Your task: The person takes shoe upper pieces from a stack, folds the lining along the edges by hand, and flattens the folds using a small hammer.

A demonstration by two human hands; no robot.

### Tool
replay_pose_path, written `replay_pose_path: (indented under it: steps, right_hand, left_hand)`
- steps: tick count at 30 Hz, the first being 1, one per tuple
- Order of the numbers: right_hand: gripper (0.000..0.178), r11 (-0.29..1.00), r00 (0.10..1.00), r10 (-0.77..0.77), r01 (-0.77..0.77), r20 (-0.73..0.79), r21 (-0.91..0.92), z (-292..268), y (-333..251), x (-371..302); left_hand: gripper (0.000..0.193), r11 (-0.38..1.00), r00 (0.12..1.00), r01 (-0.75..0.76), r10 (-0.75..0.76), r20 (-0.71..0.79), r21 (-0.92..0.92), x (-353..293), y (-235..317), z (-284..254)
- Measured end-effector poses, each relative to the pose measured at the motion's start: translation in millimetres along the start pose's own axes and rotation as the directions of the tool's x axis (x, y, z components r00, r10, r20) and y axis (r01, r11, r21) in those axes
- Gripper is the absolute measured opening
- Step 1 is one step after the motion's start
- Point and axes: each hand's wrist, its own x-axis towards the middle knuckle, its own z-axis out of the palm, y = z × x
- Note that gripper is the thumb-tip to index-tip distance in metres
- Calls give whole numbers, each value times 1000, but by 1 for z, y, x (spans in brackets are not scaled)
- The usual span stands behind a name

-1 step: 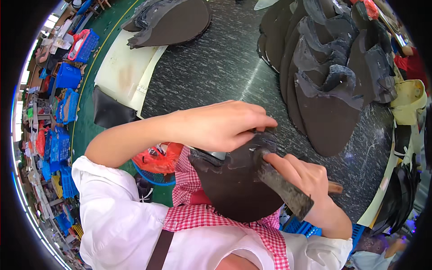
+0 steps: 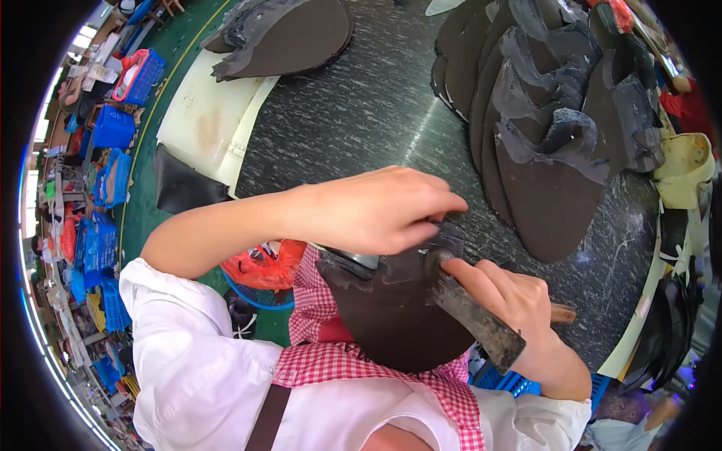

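Note:
A dark brown, leather-like piece (image 2: pixel 402 316) with a rounded near end and greyish edges lies in front of me at the table's near edge. My left hand (image 2: pixel 383 210) is closed at its far edge, fingers curled and thumb bent; the fingertips partly hide what they pinch. A hammer (image 2: pixel 481 319) with a worn, grey-brown metal head is in my right hand (image 2: pixel 511 293), fingers wrapped round it. The head's narrow end rests at the piece's right upper edge. Its wooden handle shows past my wrist.
Overlapping dark pieces (image 2: pixel 553 203) are heaped at the right of the dark speckled table (image 2: pixel 361 128). Another stack (image 2: pixel 301 37) sits far left, beside a white sheet (image 2: pixel 199 120). A yellow container (image 2: pixel 683 169) stands at the right edge. Blue baskets (image 2: pixel 113 128) line the left floor.
My left hand has shifted very slightly right along the piece's edge. The hammer and right hand are nearly in the same place.

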Motion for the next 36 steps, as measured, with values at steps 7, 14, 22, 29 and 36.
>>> replay_pose_path:
  steps: [7,14,22,29,36]
  right_hand:
    - [42,1000,999,25,-25,-36,-2,-3,4,-4]
    - [43,991,989,127,-131,80,42,-14,4,-4]
    - [45,967,964,256,-254,-66,37,-6,5,-25]
    - [32,900,908,414,-399,-65,174,-23,4,-9]
    - [31,899,908,416,-403,-50,175,-20,8,5]
  left_hand:
    - [22,998,995,-13,20,95,-68,24,-4,0]
    - [18,997,996,-81,81,26,7,18,-10,3]
    - [22,917,918,-396,394,31,48,18,-29,-2]
    - [25,669,782,-602,605,152,436,12,-26,3]
    - [27,659,780,-611,594,196,439,10,-21,3]
